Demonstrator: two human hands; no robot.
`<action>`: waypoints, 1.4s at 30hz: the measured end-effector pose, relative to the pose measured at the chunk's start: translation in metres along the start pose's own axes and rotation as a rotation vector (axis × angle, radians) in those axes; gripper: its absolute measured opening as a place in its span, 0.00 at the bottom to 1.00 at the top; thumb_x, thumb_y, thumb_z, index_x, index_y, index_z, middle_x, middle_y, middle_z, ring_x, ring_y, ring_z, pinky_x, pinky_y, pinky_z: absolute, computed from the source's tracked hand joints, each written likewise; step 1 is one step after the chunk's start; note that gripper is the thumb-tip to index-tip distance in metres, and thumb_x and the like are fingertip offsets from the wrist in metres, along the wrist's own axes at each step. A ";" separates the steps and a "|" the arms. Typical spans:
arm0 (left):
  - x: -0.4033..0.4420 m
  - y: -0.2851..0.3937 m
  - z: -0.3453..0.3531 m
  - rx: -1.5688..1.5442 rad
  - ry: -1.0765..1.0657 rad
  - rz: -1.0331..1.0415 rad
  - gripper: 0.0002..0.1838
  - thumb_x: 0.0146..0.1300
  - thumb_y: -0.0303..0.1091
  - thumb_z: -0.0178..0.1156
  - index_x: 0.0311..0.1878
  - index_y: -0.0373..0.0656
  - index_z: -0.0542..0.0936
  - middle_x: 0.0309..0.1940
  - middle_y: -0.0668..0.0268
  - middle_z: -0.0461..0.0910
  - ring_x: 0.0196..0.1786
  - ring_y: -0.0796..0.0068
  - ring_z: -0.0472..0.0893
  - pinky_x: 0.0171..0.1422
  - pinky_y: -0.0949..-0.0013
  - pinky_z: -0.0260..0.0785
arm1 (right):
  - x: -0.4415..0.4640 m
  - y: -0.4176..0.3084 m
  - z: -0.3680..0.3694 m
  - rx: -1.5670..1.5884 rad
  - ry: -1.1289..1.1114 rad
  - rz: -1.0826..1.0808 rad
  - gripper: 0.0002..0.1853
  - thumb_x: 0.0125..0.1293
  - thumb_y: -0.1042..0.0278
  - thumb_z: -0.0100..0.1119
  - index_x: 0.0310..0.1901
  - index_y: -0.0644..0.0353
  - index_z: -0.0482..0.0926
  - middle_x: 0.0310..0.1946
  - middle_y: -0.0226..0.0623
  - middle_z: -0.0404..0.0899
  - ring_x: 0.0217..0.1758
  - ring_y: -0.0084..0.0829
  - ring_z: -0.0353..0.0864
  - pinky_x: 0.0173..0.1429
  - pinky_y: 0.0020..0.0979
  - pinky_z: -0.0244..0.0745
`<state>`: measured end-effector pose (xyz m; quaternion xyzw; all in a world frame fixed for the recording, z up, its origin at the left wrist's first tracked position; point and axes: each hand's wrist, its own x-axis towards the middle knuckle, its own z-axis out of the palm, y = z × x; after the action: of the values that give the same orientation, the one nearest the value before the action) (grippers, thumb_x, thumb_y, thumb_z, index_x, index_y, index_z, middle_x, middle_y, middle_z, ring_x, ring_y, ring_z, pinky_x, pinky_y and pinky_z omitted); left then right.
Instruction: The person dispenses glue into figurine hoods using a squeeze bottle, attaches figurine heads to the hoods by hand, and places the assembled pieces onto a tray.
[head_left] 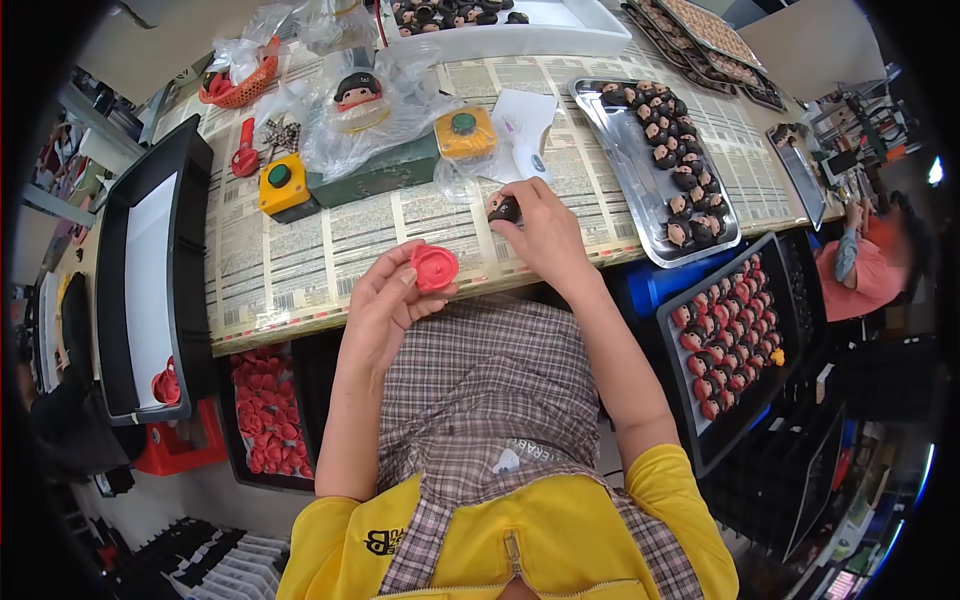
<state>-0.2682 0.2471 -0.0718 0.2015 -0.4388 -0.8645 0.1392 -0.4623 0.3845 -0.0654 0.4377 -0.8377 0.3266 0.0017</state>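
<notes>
My left hand [382, 298] is closed on a round red cup-shaped piece [436, 267], its hollow side facing up, just above the table's front edge. To its right, my right hand [548, 232] grips a small doll head [503, 208] with black hair between thumb and fingers, over the patterned table cover [330, 262]. A gap separates the two pieces. Right of that hand lies a metal tray [622, 152] with several similar black-haired doll heads [680, 150]. Behind my hands stands a green block [375, 180] with a plastic-wrapped doll head [357, 90] above it.
Yellow button boxes [288, 190] flank the green block. A black tray [186, 270] with red pieces stands left, and a bin of red pieces [268, 415] sits below. At right, a dark tray [690, 435] carries red-topped doll heads. Another person [862, 265] is further right.
</notes>
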 end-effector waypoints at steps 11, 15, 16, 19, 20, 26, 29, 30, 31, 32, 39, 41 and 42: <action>0.001 -0.004 0.002 -0.189 -0.072 -0.036 0.24 0.73 0.30 0.48 0.70 0.33 0.63 0.56 0.50 0.77 0.51 0.56 0.84 0.52 0.67 0.81 | -0.010 -0.009 0.000 0.135 0.121 -0.068 0.17 0.54 0.74 0.68 0.47 0.60 0.77 0.42 0.43 0.74 0.43 0.45 0.81 0.46 0.39 0.78; -0.003 -0.005 0.006 -0.150 -0.047 -0.027 0.25 0.73 0.28 0.48 0.71 0.33 0.62 0.58 0.51 0.76 0.52 0.59 0.83 0.53 0.68 0.81 | -0.029 -0.045 -0.020 0.336 0.100 -0.149 0.20 0.53 0.78 0.67 0.49 0.65 0.76 0.44 0.44 0.74 0.44 0.43 0.80 0.46 0.37 0.78; -0.004 -0.006 0.007 -0.128 -0.046 -0.025 0.25 0.73 0.28 0.48 0.71 0.34 0.62 0.58 0.52 0.76 0.53 0.60 0.83 0.53 0.68 0.81 | -0.034 -0.050 -0.022 0.335 0.086 -0.183 0.21 0.53 0.79 0.67 0.50 0.66 0.75 0.45 0.45 0.74 0.44 0.43 0.80 0.46 0.36 0.78; -0.007 -0.007 0.014 -0.086 -0.038 0.000 0.24 0.73 0.26 0.48 0.71 0.36 0.63 0.58 0.56 0.76 0.54 0.67 0.82 0.55 0.69 0.80 | -0.043 -0.060 -0.026 0.354 0.045 -0.244 0.23 0.52 0.79 0.68 0.52 0.66 0.75 0.46 0.46 0.74 0.46 0.44 0.80 0.47 0.36 0.78; -0.007 -0.008 0.015 -0.076 -0.044 0.005 0.24 0.72 0.26 0.48 0.71 0.36 0.63 0.58 0.56 0.76 0.54 0.69 0.81 0.55 0.69 0.80 | -0.044 -0.062 -0.026 0.353 0.038 -0.259 0.23 0.52 0.79 0.68 0.52 0.66 0.74 0.46 0.46 0.74 0.46 0.44 0.80 0.48 0.36 0.77; -0.013 -0.005 0.022 -0.037 -0.066 0.014 0.25 0.72 0.24 0.49 0.71 0.37 0.63 0.60 0.59 0.75 0.57 0.72 0.79 0.57 0.69 0.79 | -0.052 -0.063 -0.022 0.353 0.004 -0.273 0.24 0.51 0.79 0.68 0.53 0.65 0.75 0.47 0.45 0.74 0.48 0.45 0.79 0.50 0.38 0.77; -0.014 -0.003 0.024 0.002 -0.073 0.014 0.25 0.72 0.24 0.49 0.71 0.37 0.63 0.61 0.59 0.74 0.58 0.73 0.78 0.57 0.70 0.78 | -0.054 -0.065 -0.021 0.367 -0.005 -0.243 0.24 0.51 0.79 0.68 0.53 0.65 0.75 0.48 0.45 0.74 0.48 0.45 0.79 0.50 0.37 0.77; -0.014 -0.004 0.025 0.003 -0.072 0.012 0.25 0.72 0.24 0.49 0.71 0.37 0.63 0.61 0.59 0.74 0.58 0.73 0.78 0.58 0.70 0.78 | -0.055 -0.064 -0.021 0.373 -0.011 -0.229 0.24 0.51 0.79 0.68 0.53 0.65 0.75 0.48 0.45 0.74 0.48 0.44 0.79 0.50 0.37 0.77; -0.014 -0.004 0.025 0.006 -0.071 0.010 0.25 0.72 0.24 0.49 0.71 0.38 0.63 0.61 0.60 0.74 0.58 0.73 0.78 0.58 0.70 0.78 | -0.055 -0.064 -0.021 0.379 -0.017 -0.215 0.24 0.51 0.79 0.68 0.53 0.65 0.75 0.48 0.45 0.74 0.48 0.44 0.79 0.50 0.37 0.77; -0.014 -0.004 0.025 0.007 -0.074 0.012 0.25 0.72 0.24 0.49 0.71 0.38 0.63 0.62 0.60 0.73 0.58 0.73 0.78 0.58 0.70 0.78 | -0.055 -0.064 -0.020 0.378 -0.016 -0.213 0.24 0.51 0.80 0.68 0.53 0.65 0.75 0.48 0.45 0.74 0.48 0.44 0.79 0.50 0.37 0.77; -0.015 -0.002 0.027 0.057 -0.095 0.019 0.25 0.72 0.24 0.49 0.72 0.40 0.64 0.62 0.62 0.73 0.59 0.75 0.77 0.57 0.72 0.77 | -0.056 -0.063 -0.018 0.397 -0.004 -0.200 0.24 0.51 0.80 0.68 0.53 0.64 0.76 0.47 0.45 0.74 0.47 0.44 0.79 0.49 0.36 0.78; -0.015 -0.002 0.028 0.072 -0.100 0.027 0.25 0.72 0.24 0.49 0.72 0.40 0.64 0.62 0.62 0.74 0.59 0.75 0.77 0.57 0.72 0.76 | -0.057 -0.063 -0.018 0.402 -0.001 -0.193 0.24 0.51 0.80 0.68 0.53 0.64 0.76 0.47 0.45 0.74 0.47 0.44 0.80 0.49 0.36 0.78; -0.016 -0.002 0.029 0.080 -0.102 0.030 0.25 0.72 0.24 0.49 0.72 0.40 0.64 0.62 0.62 0.74 0.59 0.75 0.77 0.57 0.72 0.76 | -0.057 -0.063 -0.018 0.402 0.001 -0.190 0.24 0.51 0.80 0.68 0.53 0.64 0.76 0.47 0.45 0.74 0.47 0.44 0.80 0.49 0.36 0.78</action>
<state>-0.2680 0.2748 -0.0545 0.1557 -0.4825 -0.8534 0.1215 -0.3860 0.4104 -0.0333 0.5061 -0.7107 0.4855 -0.0542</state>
